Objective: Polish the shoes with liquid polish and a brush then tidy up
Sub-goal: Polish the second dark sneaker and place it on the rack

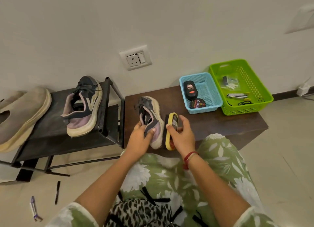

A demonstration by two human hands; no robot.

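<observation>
Forward, right hand (184, 135) curled round brush (174, 119)

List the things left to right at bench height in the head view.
Order: beige slip-on shoes → sneaker on the rack → sneaker on the bench, held by the left hand → yellow brush in the right hand → blue basket → green basket.

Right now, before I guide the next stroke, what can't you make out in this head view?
Head view only:
Whether bristles of the shoe brush touch the sneaker: gap unclear, right hand covers part.
Near left side of the sneaker: under the left hand.
Contents of the green basket: too small to name.
The beige slip-on shoes: cut off by left edge.
</observation>
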